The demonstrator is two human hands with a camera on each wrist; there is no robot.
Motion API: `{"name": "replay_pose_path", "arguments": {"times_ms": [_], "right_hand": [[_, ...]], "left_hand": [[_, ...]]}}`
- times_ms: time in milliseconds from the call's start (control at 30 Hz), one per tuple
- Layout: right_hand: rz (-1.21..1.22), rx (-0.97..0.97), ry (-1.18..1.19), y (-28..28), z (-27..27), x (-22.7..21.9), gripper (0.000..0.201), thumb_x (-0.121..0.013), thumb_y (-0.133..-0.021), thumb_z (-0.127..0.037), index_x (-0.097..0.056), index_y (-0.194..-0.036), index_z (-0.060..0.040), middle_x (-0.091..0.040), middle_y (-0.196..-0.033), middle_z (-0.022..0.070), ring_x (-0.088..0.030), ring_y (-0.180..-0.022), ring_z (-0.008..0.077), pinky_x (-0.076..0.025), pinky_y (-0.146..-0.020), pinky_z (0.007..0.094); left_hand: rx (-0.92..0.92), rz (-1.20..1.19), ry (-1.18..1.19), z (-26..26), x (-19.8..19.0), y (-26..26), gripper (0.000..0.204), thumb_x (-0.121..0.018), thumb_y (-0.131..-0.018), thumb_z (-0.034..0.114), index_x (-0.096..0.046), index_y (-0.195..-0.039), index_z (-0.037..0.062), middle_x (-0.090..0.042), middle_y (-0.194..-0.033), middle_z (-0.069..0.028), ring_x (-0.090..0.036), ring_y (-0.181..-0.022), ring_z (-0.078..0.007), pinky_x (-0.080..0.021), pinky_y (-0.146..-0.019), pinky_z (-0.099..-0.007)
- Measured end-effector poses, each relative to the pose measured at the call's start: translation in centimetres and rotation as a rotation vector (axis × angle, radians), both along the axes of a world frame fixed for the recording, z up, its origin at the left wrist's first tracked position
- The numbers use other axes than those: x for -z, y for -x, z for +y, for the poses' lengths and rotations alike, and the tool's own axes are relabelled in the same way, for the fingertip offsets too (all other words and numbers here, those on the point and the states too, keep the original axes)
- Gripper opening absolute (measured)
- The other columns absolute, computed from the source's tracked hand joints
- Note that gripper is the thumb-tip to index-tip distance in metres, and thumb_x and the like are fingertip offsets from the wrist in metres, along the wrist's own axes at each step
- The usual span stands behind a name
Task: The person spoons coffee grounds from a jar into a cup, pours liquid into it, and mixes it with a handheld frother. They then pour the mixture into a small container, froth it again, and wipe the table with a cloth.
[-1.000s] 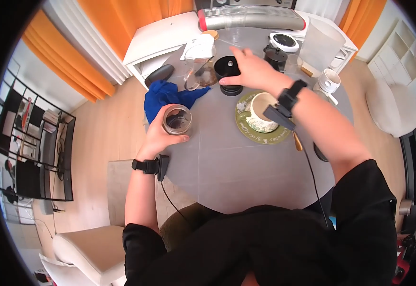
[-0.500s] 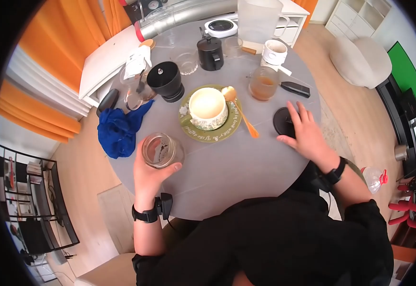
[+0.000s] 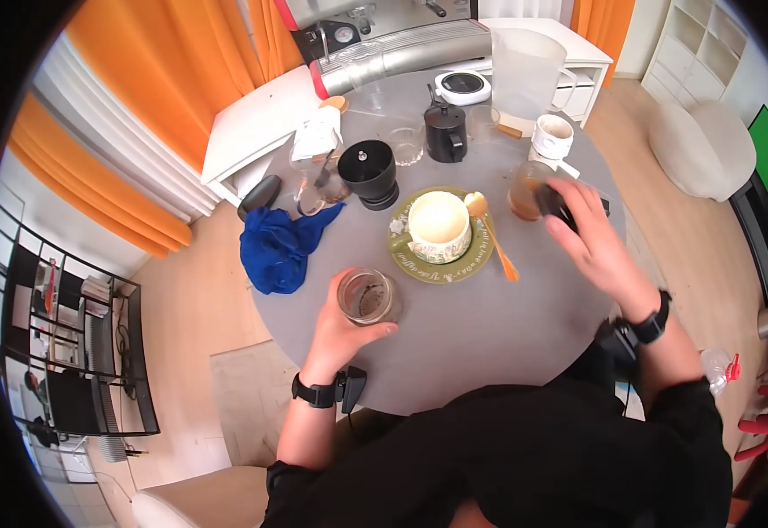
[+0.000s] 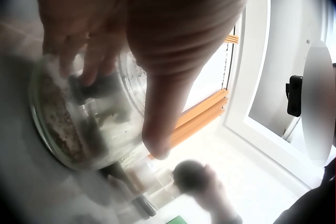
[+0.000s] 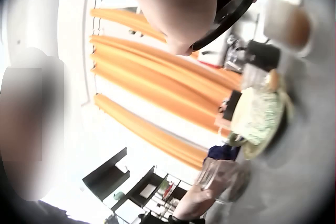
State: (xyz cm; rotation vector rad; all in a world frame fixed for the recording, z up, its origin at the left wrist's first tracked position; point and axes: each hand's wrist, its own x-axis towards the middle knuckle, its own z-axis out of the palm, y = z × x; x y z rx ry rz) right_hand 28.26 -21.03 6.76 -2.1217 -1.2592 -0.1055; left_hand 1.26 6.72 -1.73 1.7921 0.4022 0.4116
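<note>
My left hand (image 3: pixel 342 327) grips a glass jar (image 3: pixel 368 297) with dark residue inside, standing on the round grey table (image 3: pixel 454 343) near its front left. The left wrist view shows my fingers (image 4: pixel 157 98) wrapped round the jar (image 4: pixel 79 124). Over the table's right side my right hand (image 3: pixel 582 231) holds a black round lid (image 3: pixel 549 202) lifted off the surface, close to a glass of brown liquid (image 3: pixel 523 189). The right wrist view shows the lid (image 5: pixel 228 14) pinched at its rim, with the jar (image 5: pixel 223 179) far below it.
A cup (image 3: pixel 439 227) sits on a green plate (image 3: pixel 410 264) with a gold spoon (image 3: pixel 491 236) at mid table. Behind are a black grinder (image 3: pixel 371 172), black pitcher (image 3: pixel 446 132), white cup (image 3: pixel 553 136), clear jug (image 3: pixel 527 75) and scale (image 3: pixel 463 86). A blue cloth (image 3: pixel 280 248) hangs at the left edge.
My right hand left the grinder, came down on the black lid at the table's right, and now holds it raised. The left hand has kept its grip on the jar.
</note>
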Motion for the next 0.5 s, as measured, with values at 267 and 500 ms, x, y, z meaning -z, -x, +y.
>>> {"name": "replay_pose_path", "arguments": {"times_ms": [267, 500], "right_hand": [[-0.335, -0.306, 0.017, -0.8, 23.1, -0.5, 0.061, -0.061, -0.098, -0.044, -0.051, -0.137, 0.0014, -0.056, -0.127, 0.0222, -0.049, -0.114, 0.0399, -0.042, -0.101, 0.0478], [-0.427, -0.242, 0.127, -1.5, 29.3, 3.7, 0.067, -0.064, -0.092, -0.052, -0.056, -0.131, 0.0027, -0.058, -0.124, 0.0209, -0.049, -0.114, 0.0404, -0.042, -0.100, 0.0507]], "left_hand": [[0.032, 0.002, -0.010, 0.2, 0.2, 0.5, 0.101, -0.093, -0.062, 0.006, -0.036, -0.145, 0.0051, -0.057, -0.137, -0.0116, -0.054, -0.130, -0.0222, -0.044, -0.111, -0.0367], [0.069, 0.078, -0.027, 0.5, -0.4, 0.6, 0.107, -0.095, -0.061, 0.008, -0.033, -0.148, 0.0045, -0.051, -0.144, -0.0115, -0.047, -0.138, -0.0231, -0.038, -0.116, -0.0378]]}}
